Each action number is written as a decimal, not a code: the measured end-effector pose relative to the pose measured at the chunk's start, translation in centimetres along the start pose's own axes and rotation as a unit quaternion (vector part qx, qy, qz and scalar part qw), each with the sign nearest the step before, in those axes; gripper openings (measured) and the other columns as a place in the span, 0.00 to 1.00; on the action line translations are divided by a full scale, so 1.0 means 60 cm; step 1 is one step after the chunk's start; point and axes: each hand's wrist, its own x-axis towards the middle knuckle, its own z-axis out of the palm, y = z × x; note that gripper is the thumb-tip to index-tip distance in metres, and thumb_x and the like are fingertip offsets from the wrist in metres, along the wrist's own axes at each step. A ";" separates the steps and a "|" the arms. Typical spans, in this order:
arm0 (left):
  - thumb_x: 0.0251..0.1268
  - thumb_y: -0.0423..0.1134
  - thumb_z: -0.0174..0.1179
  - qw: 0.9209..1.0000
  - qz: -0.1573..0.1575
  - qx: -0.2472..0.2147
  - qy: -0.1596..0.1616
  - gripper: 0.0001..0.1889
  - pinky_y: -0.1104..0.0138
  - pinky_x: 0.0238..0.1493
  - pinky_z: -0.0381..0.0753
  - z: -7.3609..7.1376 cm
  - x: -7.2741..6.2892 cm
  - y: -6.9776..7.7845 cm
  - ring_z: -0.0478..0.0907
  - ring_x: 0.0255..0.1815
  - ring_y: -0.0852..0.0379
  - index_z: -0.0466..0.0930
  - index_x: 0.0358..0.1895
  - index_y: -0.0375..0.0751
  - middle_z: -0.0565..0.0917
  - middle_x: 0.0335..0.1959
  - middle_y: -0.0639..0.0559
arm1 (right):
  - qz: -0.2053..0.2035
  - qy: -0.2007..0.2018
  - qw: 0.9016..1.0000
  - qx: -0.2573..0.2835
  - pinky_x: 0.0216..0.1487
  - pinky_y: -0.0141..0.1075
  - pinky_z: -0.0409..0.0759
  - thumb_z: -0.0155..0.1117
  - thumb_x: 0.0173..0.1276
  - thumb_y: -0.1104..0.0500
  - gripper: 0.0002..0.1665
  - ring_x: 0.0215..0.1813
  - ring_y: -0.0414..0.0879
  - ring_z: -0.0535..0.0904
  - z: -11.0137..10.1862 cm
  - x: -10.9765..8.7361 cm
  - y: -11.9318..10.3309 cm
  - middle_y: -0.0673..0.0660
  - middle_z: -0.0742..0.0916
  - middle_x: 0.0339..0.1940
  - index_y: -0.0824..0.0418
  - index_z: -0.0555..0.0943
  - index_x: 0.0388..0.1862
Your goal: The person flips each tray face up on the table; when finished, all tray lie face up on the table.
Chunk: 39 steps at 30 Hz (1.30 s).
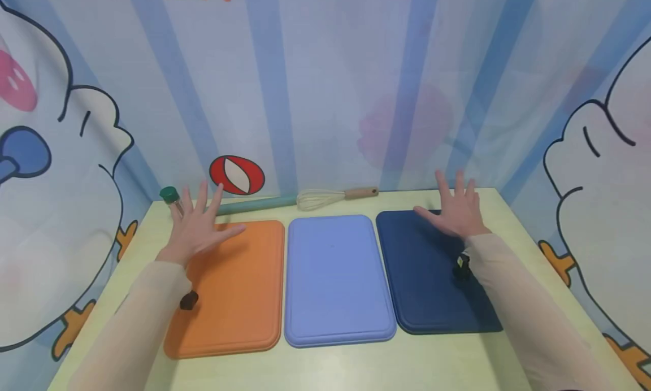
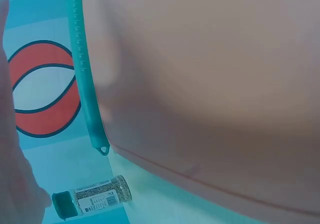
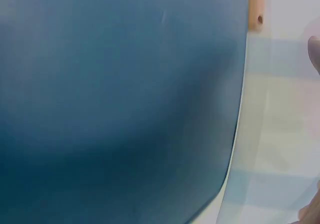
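Observation:
My left hand hovers over the far left part of an orange rectangular mat or board, its fingers spread and nothing held. Over the far right part of a dark navy board is my right hand, also with fingers spread and holding nothing. A periwinkle board lies between these two. Close beyond my left fingers stands or lies a green-capped spice jar, partly covered by that hand in the head view. A teal stick with scale marks lies behind the orange board.
A whisk with a wooden handle lies along the back edge of the pale table, its wires by the teal stick's end. A striped curtain with cartoon prints rises directly behind the table and along both sides.

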 end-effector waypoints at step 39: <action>0.65 0.69 0.65 0.981 -0.039 -0.100 -0.159 0.57 0.28 0.71 0.62 -0.031 -0.121 -0.036 0.59 0.76 0.22 0.53 0.82 0.29 0.62 0.77 0.22 | -0.152 -0.183 0.950 0.202 0.78 0.59 0.65 0.66 0.74 0.39 0.54 0.84 0.58 0.60 0.064 -0.054 -0.394 0.60 0.62 0.86 0.44 0.50 0.89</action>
